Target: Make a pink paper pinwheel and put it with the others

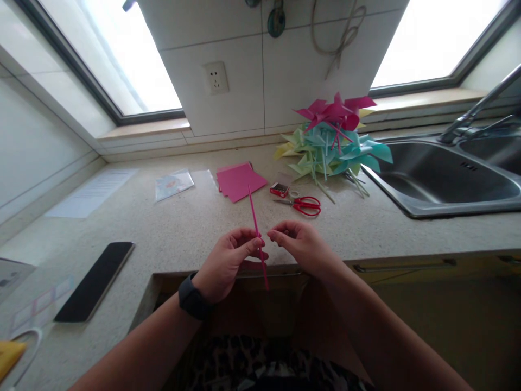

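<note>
A thin pink stick (253, 210) is pinched between the thumb and fingers of my left hand (234, 254), tilted, with its upper end pointing towards the counter's back and its lower end past the front edge. Just right of it, my right hand (299, 241) has thumb and fingertips pressed together. Whatever that pinch may hold is too small or hidden to make out. Beyond my hands lie pink paper squares (242, 182), a small red and black box (279, 189) and red-handled scissors (303, 205). A pile of pinwheels (329, 144) in pink, blue and yellow-green sits at the back right.
A steel sink (431, 174) with a faucet (464, 127) borders the counter on the right. To the left are a black phone (95, 282), a printed sheet (93, 190) and a clear packet (174, 184). A white ring (294, 194), perhaps tape, lies by the scissors.
</note>
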A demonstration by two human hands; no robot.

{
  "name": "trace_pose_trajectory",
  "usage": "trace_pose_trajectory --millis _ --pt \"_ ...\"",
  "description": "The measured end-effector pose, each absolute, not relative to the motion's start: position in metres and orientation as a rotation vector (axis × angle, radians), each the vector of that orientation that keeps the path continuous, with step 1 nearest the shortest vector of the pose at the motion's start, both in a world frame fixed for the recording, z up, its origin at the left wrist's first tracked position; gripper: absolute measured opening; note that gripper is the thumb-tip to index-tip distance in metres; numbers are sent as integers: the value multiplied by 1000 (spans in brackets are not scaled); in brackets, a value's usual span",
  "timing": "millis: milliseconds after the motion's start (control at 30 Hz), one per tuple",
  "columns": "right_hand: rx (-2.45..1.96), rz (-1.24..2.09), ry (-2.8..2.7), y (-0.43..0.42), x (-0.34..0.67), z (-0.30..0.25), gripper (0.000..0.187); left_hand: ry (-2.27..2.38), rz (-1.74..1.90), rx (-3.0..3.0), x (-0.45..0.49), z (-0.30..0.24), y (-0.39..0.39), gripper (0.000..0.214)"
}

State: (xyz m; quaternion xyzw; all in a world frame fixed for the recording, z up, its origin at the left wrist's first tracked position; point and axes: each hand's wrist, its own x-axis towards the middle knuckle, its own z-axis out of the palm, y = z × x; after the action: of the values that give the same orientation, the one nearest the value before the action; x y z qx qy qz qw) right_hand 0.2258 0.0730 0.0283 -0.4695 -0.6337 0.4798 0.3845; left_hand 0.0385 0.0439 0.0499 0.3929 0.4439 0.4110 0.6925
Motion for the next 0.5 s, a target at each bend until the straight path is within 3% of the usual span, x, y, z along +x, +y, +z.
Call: trace_pose_trajectory --millis 267,500 --pt "-1399 819 -1644 101 258 22 28 939 887 841 18 46 33 27" --pt "-1649 316 -1763 175 285 13 12 955 850 812 -6 35 14 24"
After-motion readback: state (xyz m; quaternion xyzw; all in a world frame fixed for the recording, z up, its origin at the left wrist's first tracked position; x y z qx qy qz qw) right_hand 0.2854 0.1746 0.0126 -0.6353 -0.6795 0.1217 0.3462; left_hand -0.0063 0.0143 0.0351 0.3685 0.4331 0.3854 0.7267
